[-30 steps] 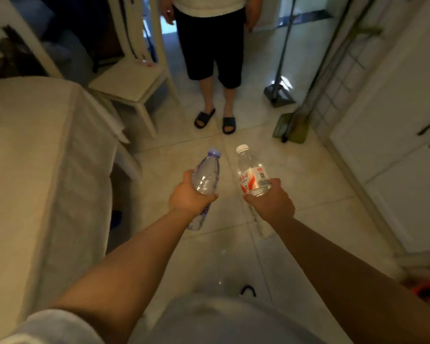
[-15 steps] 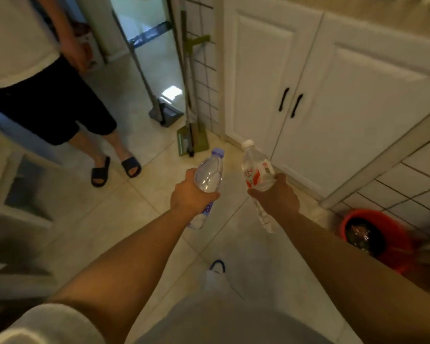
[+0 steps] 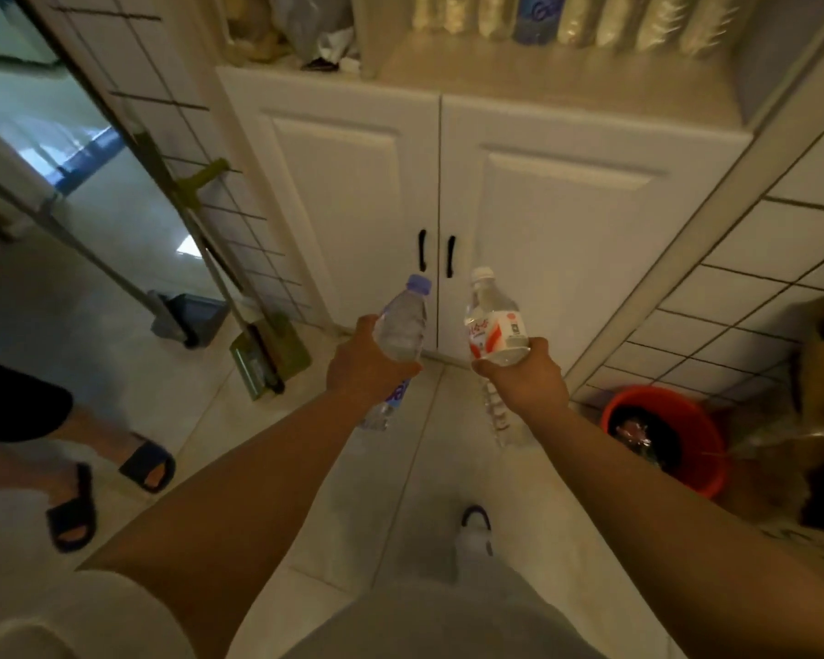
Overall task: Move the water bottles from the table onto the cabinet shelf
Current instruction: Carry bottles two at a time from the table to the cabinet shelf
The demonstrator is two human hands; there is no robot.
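Two water bottles are being carried toward the white cabinet [image 3: 495, 192], one in each hand, so the transport step is judged to be in hand, with the placing not yet begun. The purple-capped bottle [image 3: 403, 321] is being gripped around its middle by the left hand [image 3: 367, 368], the fingers being wrapped round the clear body and the cap being tilted forward and slightly to the right. The white-capped bottle with the red and white label [image 3: 493, 321] is being gripped by the right hand [image 3: 526, 380], the fingers being curled just below the label. The two bottles are being held near each other but apart, in front of the closed double doors and just below their black handles [image 3: 436, 256].

The open shelf [image 3: 519, 76] above the doors is being shown at the top of the view, already being occupied by a row of bottles [image 3: 562, 19] at the back and by bags [image 3: 300, 26] on the left. A bare strip of shelf is being left toward the front.

For the next move, both bottles are judged to need raising above the shelf edge and setting upright on that bare strip, care being taken that the standing row is not knocked. A red bucket [image 3: 662, 435] is being seen on the floor at the right, and another person's sandalled feet [image 3: 110, 492] at the left.
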